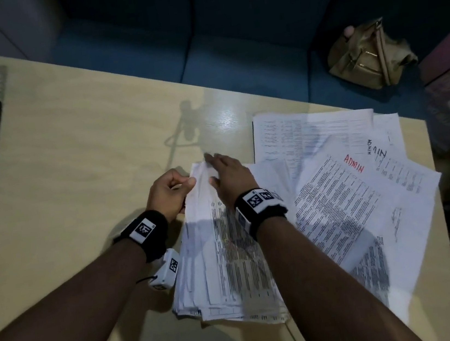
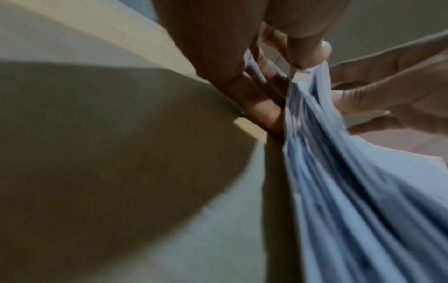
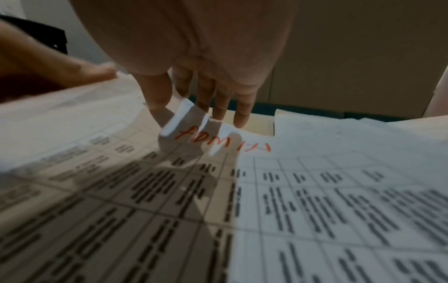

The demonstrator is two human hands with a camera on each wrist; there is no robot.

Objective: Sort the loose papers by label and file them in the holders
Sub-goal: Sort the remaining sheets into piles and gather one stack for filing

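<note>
Dim room: pale wooden table [image 1: 83, 126] before a blue sofa [image 1: 229, 41].

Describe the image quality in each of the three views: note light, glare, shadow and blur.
Head view: dim room, a bright glare patch on the table, arm shadows over the paper stack, right hand fingertips motion-blurred. Left wrist view: soft throughout, left hand and the sheets smeared. Right wrist view: wide-angle bending, printed text blurred, red label readable only roughly.
</note>
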